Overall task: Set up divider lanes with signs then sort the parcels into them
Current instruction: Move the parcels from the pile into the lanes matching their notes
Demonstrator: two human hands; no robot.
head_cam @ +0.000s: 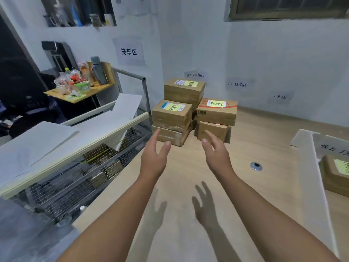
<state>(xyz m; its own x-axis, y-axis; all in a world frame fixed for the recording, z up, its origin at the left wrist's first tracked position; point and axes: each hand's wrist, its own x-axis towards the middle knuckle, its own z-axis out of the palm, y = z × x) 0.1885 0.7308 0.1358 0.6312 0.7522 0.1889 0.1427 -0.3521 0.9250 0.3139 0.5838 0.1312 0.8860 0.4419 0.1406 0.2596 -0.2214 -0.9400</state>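
Several cardboard parcels (171, 116) with yellow notes are stacked on the wooden floor against the far wall, one (217, 111) bearing a red-striped top. Both my arms reach toward the stack. My left hand (154, 155) and my right hand (217, 152) hover in the air just short of the lowest boxes, fingers straight and spread, holding nothing. At the right, a white divider board (311, 167) lies along the floor beside a white sign (332, 146) with handwriting. Another parcel (334, 174) sits behind that board.
A wire cage cart (75, 167) with white boards (56, 137) on top stands at my left. Paper signs (129, 52) hang on the walls. A cluttered wooden shelf (79, 91) is behind the cart. A round metal floor socket (256, 166) is at the right.
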